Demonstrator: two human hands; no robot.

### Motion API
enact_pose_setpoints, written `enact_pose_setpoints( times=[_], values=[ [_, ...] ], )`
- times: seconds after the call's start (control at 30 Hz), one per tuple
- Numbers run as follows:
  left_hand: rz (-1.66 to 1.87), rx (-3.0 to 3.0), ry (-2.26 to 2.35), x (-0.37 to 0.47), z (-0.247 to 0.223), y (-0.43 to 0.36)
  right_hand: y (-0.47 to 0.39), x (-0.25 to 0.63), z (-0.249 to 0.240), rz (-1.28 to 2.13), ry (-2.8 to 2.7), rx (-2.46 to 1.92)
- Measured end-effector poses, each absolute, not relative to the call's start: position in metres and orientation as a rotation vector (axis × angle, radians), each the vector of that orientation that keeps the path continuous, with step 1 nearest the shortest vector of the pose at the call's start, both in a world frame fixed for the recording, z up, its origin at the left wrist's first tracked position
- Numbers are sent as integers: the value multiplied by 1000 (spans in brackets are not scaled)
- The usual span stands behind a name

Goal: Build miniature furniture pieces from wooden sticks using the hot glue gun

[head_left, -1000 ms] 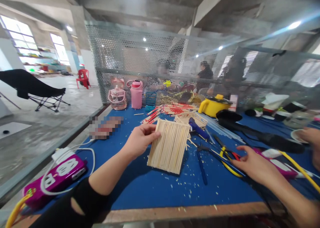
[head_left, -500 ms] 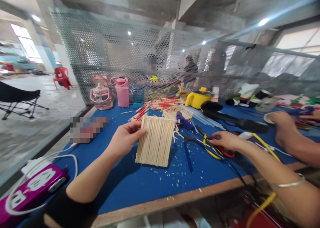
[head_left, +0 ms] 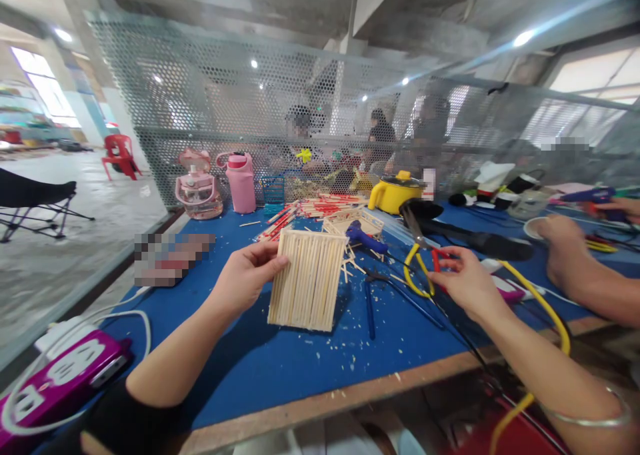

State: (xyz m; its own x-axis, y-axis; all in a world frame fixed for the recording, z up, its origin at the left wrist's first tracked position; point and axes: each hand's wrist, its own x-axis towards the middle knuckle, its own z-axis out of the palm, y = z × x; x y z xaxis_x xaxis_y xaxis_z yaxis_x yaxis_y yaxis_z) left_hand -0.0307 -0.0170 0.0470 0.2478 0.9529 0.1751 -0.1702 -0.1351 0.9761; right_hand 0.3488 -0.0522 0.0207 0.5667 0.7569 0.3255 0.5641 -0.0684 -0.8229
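My left hand (head_left: 250, 275) pinches the upper left edge of a flat panel made of pale wooden sticks (head_left: 307, 282), tilted up above the blue table. On the right, my right hand (head_left: 467, 278) grips scissors (head_left: 419, 272) by the red handle, while the yellow handle loop spreads away to the left. The scissor blades point up and away from me. Between the hands lie blue-handled pliers (head_left: 370, 305), jaws facing away. A blue glue gun (head_left: 367, 237) rests behind them, next to a small stick frame (head_left: 373, 222).
Red-tipped sticks (head_left: 330, 206) lie piled behind the panel. A yellow pot (head_left: 395, 194), a pink bottle (head_left: 241, 183) and a clear pink jug (head_left: 199, 192) stand along the mesh screen. A purple power strip (head_left: 65, 368) sits at left. Another person's arm (head_left: 580, 268) reaches in at right.
My right hand has lifted the scissors off the table, and their handles are now spread apart. The panel in my left hand has hardly moved.
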Motion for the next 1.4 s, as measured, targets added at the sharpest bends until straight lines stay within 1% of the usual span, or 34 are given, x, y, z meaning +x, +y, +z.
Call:
enact_pose_setpoints(
  times=[0.13,0.23,0.33,0.37,0.43,0.53,0.63,0.73,0.83,1.1,1.23,1.4],
  values=[
    [1191,1323,823,-30,49,-18,-45,338,22,153,-902,-1571],
    [1197,1318,810,-30,49,-18,-38,333,35,122,-811,-1392],
    [1178,1265,802,-27,48,-19,-37,327,55,204,-814,-1305],
    [1168,1231,803,-26,47,-20,-39,323,62,238,-861,-1331],
    [1141,1170,809,-22,47,-22,-48,311,72,167,-1081,-1422],
    [1115,1158,821,-18,48,-28,-68,281,82,-164,-1563,-1499],
    [1115,1163,815,-18,51,-31,-82,250,87,-322,-1951,-1487],
    [1100,1164,779,-18,52,-31,-83,231,88,-320,-2146,-1530],
    [1091,1189,763,-17,52,-30,-79,225,87,-319,-2210,-1617],
    [1113,1137,747,-17,50,-29,-84,224,85,-385,-2148,-1750],
    [1112,1118,742,-17,50,-29,-82,227,82,-337,-2130,-1753],
    [1100,1076,762,-18,48,-28,-80,227,80,-219,-2093,-1656]
  ],
)
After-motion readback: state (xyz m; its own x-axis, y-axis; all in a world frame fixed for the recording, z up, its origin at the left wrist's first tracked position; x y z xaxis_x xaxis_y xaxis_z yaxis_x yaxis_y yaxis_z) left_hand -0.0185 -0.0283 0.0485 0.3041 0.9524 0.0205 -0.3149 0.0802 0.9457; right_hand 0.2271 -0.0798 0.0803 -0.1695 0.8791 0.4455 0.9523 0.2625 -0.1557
